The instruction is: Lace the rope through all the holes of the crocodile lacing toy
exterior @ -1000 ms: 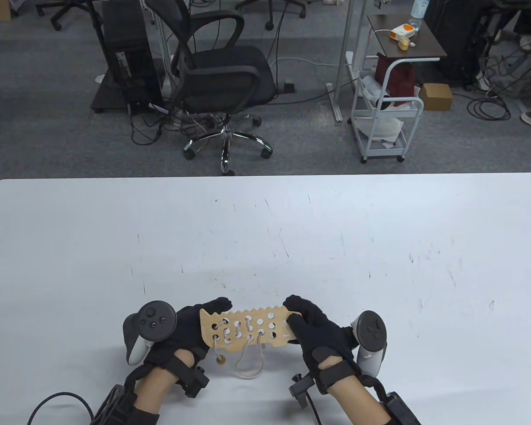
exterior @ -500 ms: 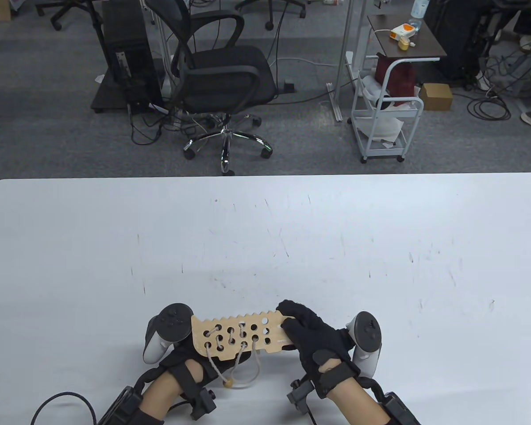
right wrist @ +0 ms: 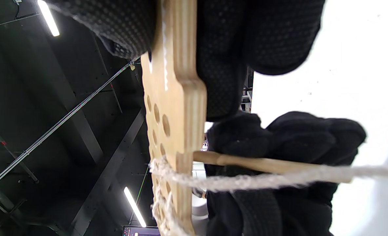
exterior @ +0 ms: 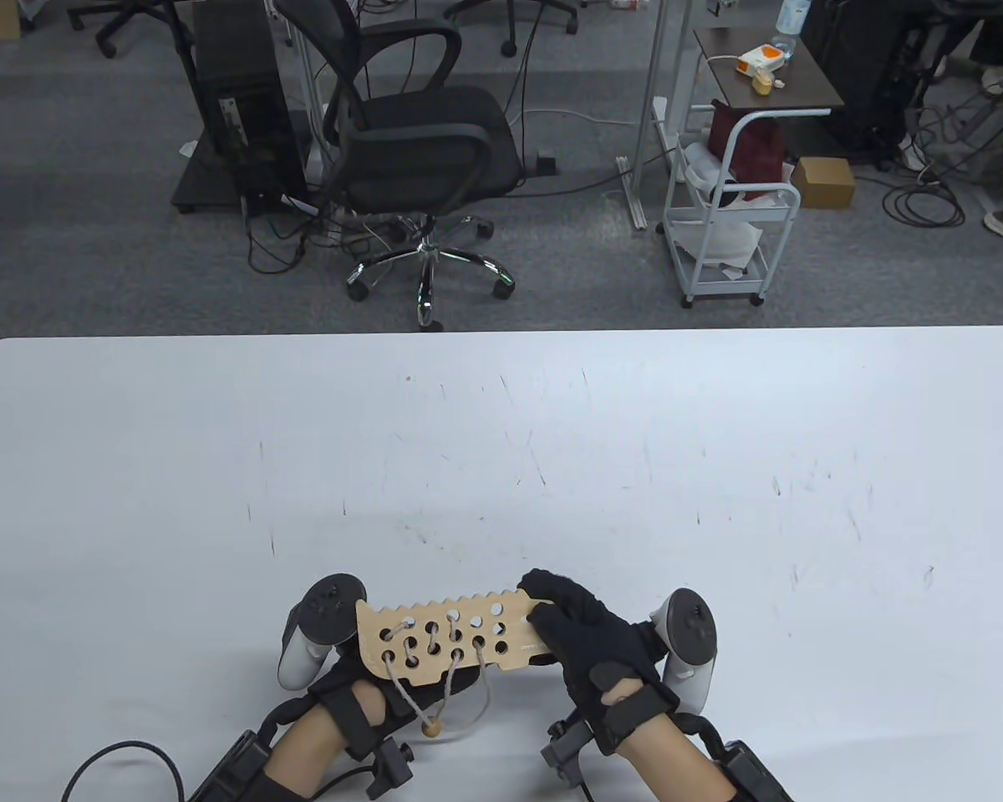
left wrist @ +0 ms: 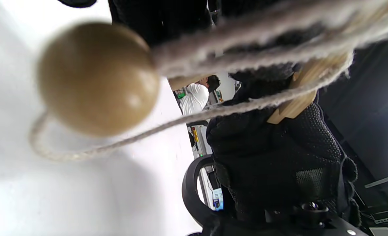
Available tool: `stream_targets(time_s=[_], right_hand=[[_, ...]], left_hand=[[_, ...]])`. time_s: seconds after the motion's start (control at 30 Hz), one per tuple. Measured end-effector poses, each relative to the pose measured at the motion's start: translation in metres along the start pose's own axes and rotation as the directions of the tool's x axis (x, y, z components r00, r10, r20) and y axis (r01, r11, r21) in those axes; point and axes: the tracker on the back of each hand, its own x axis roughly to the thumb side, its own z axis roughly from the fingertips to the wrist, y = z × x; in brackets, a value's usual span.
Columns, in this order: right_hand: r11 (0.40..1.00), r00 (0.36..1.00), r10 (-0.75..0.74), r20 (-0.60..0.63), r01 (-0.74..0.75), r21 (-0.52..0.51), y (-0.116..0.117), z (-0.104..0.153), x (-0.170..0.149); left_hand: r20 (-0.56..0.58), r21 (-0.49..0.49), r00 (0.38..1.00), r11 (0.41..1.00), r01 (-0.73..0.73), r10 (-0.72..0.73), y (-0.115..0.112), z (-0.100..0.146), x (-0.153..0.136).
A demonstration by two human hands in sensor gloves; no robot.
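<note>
The wooden crocodile board (exterior: 439,610) is held above the table near its front edge. My right hand (exterior: 585,639) grips its right end, thumb on top; the right wrist view shows the board (right wrist: 174,108) edge-on between my fingers (right wrist: 220,49). My left hand (exterior: 359,681) is under the board's left part. There its curled fingers (right wrist: 295,137) hold the rope's wooden needle (right wrist: 262,164), whose tip meets the board's underside. The beige rope (exterior: 401,689) is laced through the left holes. It hangs in loops with its wooden bead (exterior: 431,728), which fills the left wrist view (left wrist: 97,78).
The white table (exterior: 501,468) stretches far beyond the hands. An office chair (exterior: 418,150) and a white trolley (exterior: 727,225) stand on the floor past its far edge. A black cable (exterior: 117,756) lies by my left forearm.
My left hand left the board's left end and turned under it. The board shifted slightly left and lower. The bead and rope loops swung down toward the table's front edge.
</note>
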Motion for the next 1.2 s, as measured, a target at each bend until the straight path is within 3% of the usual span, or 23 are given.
stream_targets(time_s=[0.77, 1.2], right_hand=[[0.996, 1.0, -0.009, -0.004, 0.008, -0.09, -0.022, -0.004, 0.003], [0.988, 1.0, -0.02, -0.015, 0.018, -0.151, -0.037, -0.007, 0.0]], left_hand=[[0.005, 0.261, 1.0, 0.965, -0.022, 0.021, 0.037, 0.015, -0.003], [0.002, 0.362, 0.998, 0.931, -0.052, 0.055, 0.055, 0.025, -0.004]])
